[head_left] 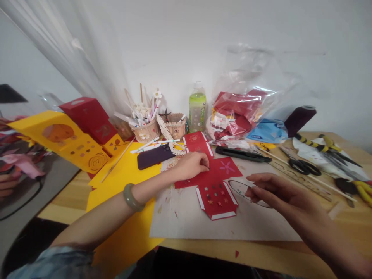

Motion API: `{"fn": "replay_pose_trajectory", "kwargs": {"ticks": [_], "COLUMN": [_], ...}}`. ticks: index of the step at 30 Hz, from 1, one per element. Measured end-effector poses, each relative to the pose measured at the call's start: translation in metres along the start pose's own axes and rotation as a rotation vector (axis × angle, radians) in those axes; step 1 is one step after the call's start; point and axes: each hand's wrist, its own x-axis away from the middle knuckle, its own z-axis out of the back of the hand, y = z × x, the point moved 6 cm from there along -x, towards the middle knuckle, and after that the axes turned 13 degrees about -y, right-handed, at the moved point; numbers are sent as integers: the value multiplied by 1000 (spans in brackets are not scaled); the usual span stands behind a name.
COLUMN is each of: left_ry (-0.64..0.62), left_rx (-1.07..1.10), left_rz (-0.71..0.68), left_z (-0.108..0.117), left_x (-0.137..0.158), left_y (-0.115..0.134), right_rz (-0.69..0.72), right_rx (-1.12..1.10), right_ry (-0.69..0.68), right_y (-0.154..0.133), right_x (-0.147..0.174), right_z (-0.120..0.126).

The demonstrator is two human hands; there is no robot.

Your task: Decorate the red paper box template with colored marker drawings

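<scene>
A red paper box cut-out [218, 176] lies unfolded on a pale work sheet [180, 221], with white strips along its flaps. Small star shapes sit on its nearest panel, and a pink-purple burst is on the right one. My left hand [194, 166], wearing a bangle, is over the middle of the cut-out. Its fingertips are pinched together; whatever is between them is too small to see. In my right hand [279, 192] is a thin, clear oval piece with a dark rim [236, 188], held by one edge just right of the star panel. Tiny green bits show on it.
Behind stand a decorated pen cup [147, 130], a green-labelled bottle [197, 106] and a clear bag [241, 112]. A phone [154, 157] and a utility knife [242, 154] lie near the cut-out. Scissors [303, 166] are right; yellow boxes [66, 135] and another person's hand [6, 186] left.
</scene>
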Motion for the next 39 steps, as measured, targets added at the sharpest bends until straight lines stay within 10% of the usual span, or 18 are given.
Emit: {"fn": "replay_pose_trajectory", "kwargs": {"ticks": [15,24,39], "left_ry": [488,467,544], "left_rx": [293,747,826], "left_rz": [-360,-263,-111], "left_z": [9,-2,2], "left_x": [88,88,88], "left_y": [53,50,46], "right_rz": [110,167,236], "right_rx": [-112,98,189], "right_ry": [-54,-29,-28], "right_y": [-25,-33,-43], "right_x": [-6,-1,2], "right_z": [-36,-43,-49]}}
